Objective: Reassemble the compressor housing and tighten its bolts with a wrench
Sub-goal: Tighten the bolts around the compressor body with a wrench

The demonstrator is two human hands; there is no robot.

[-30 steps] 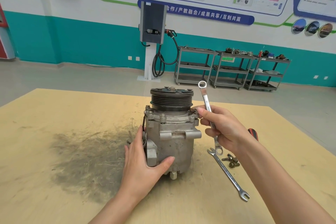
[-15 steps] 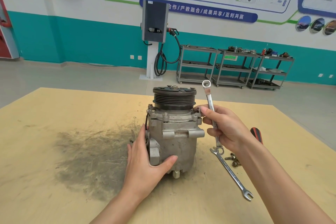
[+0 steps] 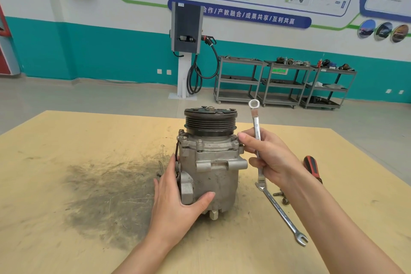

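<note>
A grey metal compressor [image 3: 213, 169] stands upright in the middle of the wooden table [image 3: 66, 140], its black grooved pulley on top. My left hand [image 3: 175, 202] grips its lower left side, thumb across the front. My right hand [image 3: 266, 158] holds a silver combination wrench [image 3: 256, 131] upright, ring end up, just right of the housing. The right forefinger touches the housing's upper right corner, by a bolt. Bolt heads show along the housing's top flange.
A second, longer wrench [image 3: 282, 211] lies on the table to the right. Loose bolts [image 3: 281, 197] lie beside it, and a red-and-black screwdriver handle [image 3: 312, 168] sits behind my right forearm. A dark greasy stain [image 3: 106, 193] covers the table left of the compressor.
Hands, wrench and compressor keep almost the same pose. Only the view has shifted slightly.
</note>
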